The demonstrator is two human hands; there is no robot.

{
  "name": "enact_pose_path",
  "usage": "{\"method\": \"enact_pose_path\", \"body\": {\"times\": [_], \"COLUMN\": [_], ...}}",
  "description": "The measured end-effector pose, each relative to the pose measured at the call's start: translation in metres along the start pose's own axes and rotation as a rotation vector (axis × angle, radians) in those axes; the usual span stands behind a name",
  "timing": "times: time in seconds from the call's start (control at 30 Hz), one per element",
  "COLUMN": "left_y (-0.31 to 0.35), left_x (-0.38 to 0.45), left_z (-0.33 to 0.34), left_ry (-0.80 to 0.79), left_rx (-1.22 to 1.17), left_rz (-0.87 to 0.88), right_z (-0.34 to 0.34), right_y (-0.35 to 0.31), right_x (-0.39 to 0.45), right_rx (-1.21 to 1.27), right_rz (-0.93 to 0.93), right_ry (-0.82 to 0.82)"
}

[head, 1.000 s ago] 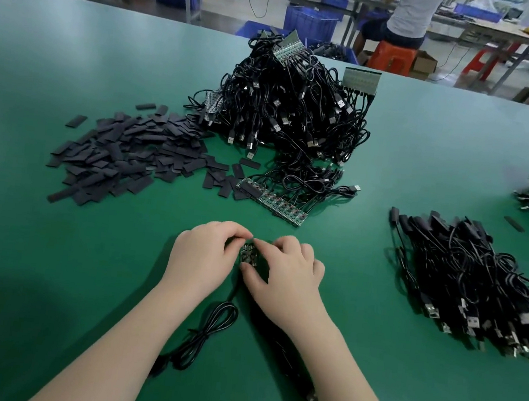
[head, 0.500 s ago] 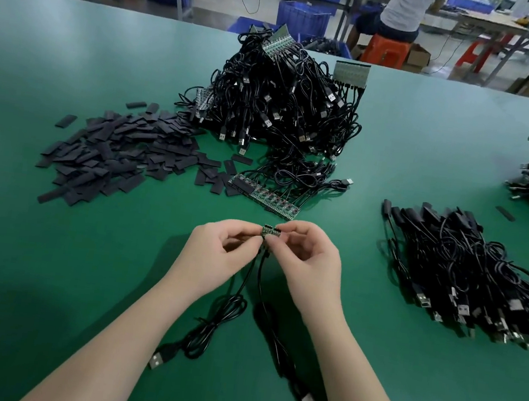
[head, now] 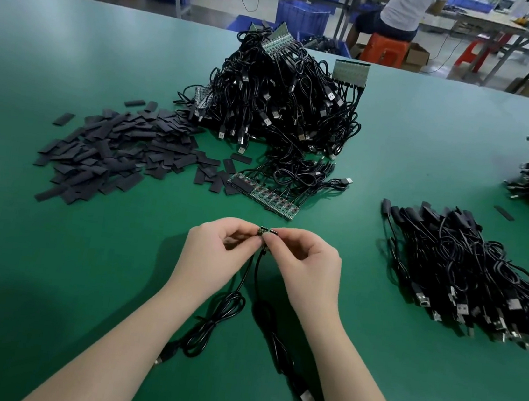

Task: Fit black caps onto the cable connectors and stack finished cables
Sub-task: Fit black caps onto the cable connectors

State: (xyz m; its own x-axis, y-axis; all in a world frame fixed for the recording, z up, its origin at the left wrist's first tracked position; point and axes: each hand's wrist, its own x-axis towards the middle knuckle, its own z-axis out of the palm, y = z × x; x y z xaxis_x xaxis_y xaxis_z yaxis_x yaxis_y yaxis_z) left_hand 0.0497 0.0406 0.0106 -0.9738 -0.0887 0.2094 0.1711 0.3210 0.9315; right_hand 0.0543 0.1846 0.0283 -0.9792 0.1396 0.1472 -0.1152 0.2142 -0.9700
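A: Both hands pinch the boards (head: 267, 231) at centre, left hand (head: 213, 254) and right hand (head: 306, 268) fingertip to fingertip; two cables (head: 251, 285) droop toward 6 o'clock.

B: Handling?

A: Light, stiff, likely brittle (grip the edges); cords are limp. Caps (head: 112, 155) lie at 10 o'clock, finished stack (head: 467, 275) at 3, raw heap (head: 282, 102) at 12.

B: Any writing?

A: None readable.

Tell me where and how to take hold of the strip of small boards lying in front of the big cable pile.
Grip the strip of boards by its bare near long edge, coming from the person's side. It lies flat and slanted; cables leave its far edge, and loose black caps crowd its left end.
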Motion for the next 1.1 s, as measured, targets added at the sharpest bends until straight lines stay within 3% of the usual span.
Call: {"method": "enact_pose_path", "body": {"times": [0.3, 0.53, 0.67, 0.77, 0.87, 0.97, 1.1], "left_y": [0.003, -0.002, -0.008, -0.008, -0.002, 0.002, -0.002], "left_x": [-0.002, 0.001, 0.003, 0.002, 0.007, 0.011, 0.025], "left_z": [0.006, -0.004, -0.006, -0.007, -0.012, -0.024, -0.052], "left_ry": [0.060, 0.094, 0.072, 0.101, 0.200, 0.314, 0.454], "left_rx": [0.015, 0.124, 0.161, 0.204, 0.182, 0.115, 0.178], "left_rz": [0.034, -0.006, -0.044, -0.028, 0.018, -0.018, -0.054], "right_z": [0.006, -0.011, -0.020, -0.017, -0.011, -0.006, 0.001], "right_y": [0.005, 0.001, -0.023, -0.057, -0.092, -0.108, -0.084], "right_x": [-0.005, 0.003, 0.000, -0.003, -0.005, -0.002, 0.010], "right_rx": [-0.043, 0.132, 0.251, 0.296, 0.455, 0.752, 0.784], "right_rz": [-0.101, -0.051, -0.166, -0.330, -0.398, -0.287, 0.019], "right_ry": [0.110, 0.372, 0.462, 0.387, 0.134, -0.053, 0.071]}}
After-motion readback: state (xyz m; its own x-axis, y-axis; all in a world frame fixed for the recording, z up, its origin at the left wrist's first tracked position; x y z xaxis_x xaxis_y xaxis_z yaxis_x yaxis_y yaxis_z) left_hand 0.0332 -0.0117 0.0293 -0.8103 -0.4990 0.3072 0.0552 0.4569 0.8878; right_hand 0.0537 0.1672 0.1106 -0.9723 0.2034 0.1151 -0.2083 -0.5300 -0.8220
